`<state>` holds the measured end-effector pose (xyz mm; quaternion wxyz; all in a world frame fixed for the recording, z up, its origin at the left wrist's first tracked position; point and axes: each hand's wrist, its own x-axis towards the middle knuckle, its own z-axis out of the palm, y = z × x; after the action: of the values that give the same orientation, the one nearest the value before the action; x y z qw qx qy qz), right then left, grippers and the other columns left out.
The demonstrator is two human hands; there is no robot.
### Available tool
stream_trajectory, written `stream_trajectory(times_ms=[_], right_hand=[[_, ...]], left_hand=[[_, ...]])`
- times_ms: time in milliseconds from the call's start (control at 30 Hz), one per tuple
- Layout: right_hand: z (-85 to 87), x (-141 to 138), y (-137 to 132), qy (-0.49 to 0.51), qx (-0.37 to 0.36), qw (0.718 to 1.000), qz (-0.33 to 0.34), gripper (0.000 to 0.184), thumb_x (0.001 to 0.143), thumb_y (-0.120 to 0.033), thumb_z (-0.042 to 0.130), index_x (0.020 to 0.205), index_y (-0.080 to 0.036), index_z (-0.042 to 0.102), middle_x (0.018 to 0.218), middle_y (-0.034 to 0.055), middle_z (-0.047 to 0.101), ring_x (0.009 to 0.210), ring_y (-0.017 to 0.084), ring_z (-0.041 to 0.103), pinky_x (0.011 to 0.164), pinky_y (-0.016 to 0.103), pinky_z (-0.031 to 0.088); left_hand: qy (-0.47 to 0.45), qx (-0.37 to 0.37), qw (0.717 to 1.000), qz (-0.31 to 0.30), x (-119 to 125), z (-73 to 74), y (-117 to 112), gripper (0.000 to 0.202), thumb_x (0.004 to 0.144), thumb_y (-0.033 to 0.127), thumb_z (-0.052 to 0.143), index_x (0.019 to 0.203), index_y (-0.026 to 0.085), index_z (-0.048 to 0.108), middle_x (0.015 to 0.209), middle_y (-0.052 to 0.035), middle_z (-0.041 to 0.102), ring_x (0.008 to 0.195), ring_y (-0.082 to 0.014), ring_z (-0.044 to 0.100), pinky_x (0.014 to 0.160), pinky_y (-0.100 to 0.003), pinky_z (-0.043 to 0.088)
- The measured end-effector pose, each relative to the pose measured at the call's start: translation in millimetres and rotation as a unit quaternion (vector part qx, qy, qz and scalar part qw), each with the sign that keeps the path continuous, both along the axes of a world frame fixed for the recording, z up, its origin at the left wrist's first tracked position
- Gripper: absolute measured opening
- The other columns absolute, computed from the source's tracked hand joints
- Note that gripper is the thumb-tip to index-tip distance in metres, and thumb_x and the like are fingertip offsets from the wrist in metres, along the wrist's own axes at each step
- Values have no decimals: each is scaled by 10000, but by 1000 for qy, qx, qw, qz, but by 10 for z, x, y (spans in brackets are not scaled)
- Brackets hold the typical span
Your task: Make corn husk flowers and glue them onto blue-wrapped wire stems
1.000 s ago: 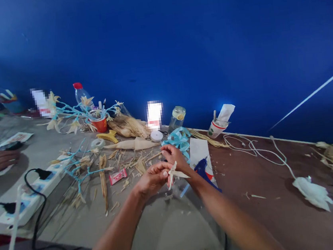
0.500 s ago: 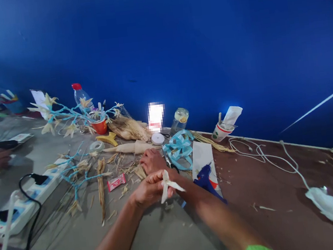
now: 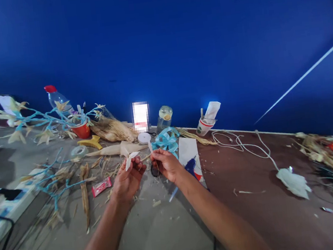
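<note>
The pale flower (image 3: 130, 160) is above the grey table (image 3: 155, 234), pinched between the thumb and fingers of the left hand (image 3: 128, 180); the right hand (image 3: 167, 165) grips a narrow pale strip (image 3: 150, 146) at its lower end, just beside the flower but apart from it. The flower has several pointed petals spread, so it looks partly made, with the strip not yet joined. Similar blooms already sit on the blue branches (image 3: 37, 113), which suggests that many are done, while the blue branch lying flat (image 3: 56, 188) appears less filled. The red cup (image 3: 82, 130) contains pen-like items among or behind those stems. The white cup (image 3: 205, 127) holds folded paper and a stick. The glass jar (image 3: 164, 119) shows something pale near its top, too unclear to name; the red-capped bottle (image 3: 55, 100) is see-through, its contents indistinct.
</note>
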<state>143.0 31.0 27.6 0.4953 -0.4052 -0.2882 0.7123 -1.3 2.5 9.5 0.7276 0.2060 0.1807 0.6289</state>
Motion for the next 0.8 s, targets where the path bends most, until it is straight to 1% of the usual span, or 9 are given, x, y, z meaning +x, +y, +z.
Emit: stream_trajectory(times_ms=[67, 133, 300, 367, 433, 500, 567, 700, 800], right_hand=[[-5, 25, -124, 7, -5, 1000, -2, 246, 544, -257, 734, 694, -168, 561, 545, -56, 558, 454, 61, 449, 470, 202, 326], [-19, 41, -219, -23, 15, 1000, -6, 234, 567, -250, 718, 733, -168, 575, 538, -58, 557, 459, 63, 450, 475, 201, 320], [-28, 102, -331, -139, 95, 986, -9, 224, 618, -212, 658, 822, -188, 569, 569, -65, 552, 527, 91, 502, 519, 218, 346], [-26, 127, -351, -188, 128, 974, -9, 222, 642, -199, 628, 852, -194, 558, 565, -71, 537, 536, 99, 504, 539, 229, 360], [-30, 146, -368, -230, 156, 961, -5, 226, 658, -185, 609, 876, -193, 551, 575, -70, 533, 542, 99, 502, 559, 237, 373], [-37, 165, -379, -253, 169, 952, 8, 235, 666, -180, 605, 894, -188, 549, 600, -62, 541, 558, 100, 512, 572, 239, 384], [-42, 196, -384, -264, 172, 949, 22, 239, 674, -183, 604, 907, -183, 548, 623, -53, 552, 571, 102, 525, 579, 239, 394], [-2, 314, -387, -307, 170, 935, 41, 244, 677, -155, 599, 917, -175, 559, 624, -54, 558, 580, 102, 542, 596, 233, 406], [61, 415, -395, -382, 177, 904, 73, 187, 724, -169, 583, 910, -168, 596, 591, -53, 552, 568, 104, 540, 593, 231, 408]], left_hand=[[6, -8, 1000, 16, -19, -36, 34, 220, 627, 206, 778, 778, 159, 625, 857, -8, 635, 705, -103, 566, 735, -277, 488], [17, -14, 1000, 20, -26, -56, 43, 216, 628, 207, 778, 778, 159, 631, 959, -32, 660, 697, -103, 575, 726, -282, 496], [43, -6, 999, -16, 0, -31, -6, 181, 654, 172, 753, 802, 154, 650, 1132, -90, 646, 641, -82, 558, 715, -291, 501], [56, -5, 998, -30, 19, -17, -26, 167, 654, 163, 751, 791, 156, 655, 1106, -89, 660, 644, -89, 564, 707, -294, 502], [71, -8, 997, -30, 36, -16, -31, 140, 650, 169, 754, 749, 145, 658, 977, -77, 695, 640, -100, 571, 687, -286, 501], [80, -13, 997, -14, 45, -28, -20, 127, 646, 170, 756, 723, 135, 662, 823, -56, 699, 620, -103, 571, 659, -265, 499], [81, -15, 997, 6, 43, -46, 0, 126, 639, 162, 756, 722, 131, 666, 748, -39, 685, 599, -97, 564, 636, -250, 495], [81, -25, 996, 42, -1, -68, 42, 138, 640, 165, 748, 737, 134, 654, 802, -34, 689, 537, -64, 526, 623, -249, 503], [69, -31, 995, 60, -48, -67, 61, 124, 675, 176, 724, 760, 150, 638, 807, -3, 668, 486, -30, 472, 637, -241, 510]])
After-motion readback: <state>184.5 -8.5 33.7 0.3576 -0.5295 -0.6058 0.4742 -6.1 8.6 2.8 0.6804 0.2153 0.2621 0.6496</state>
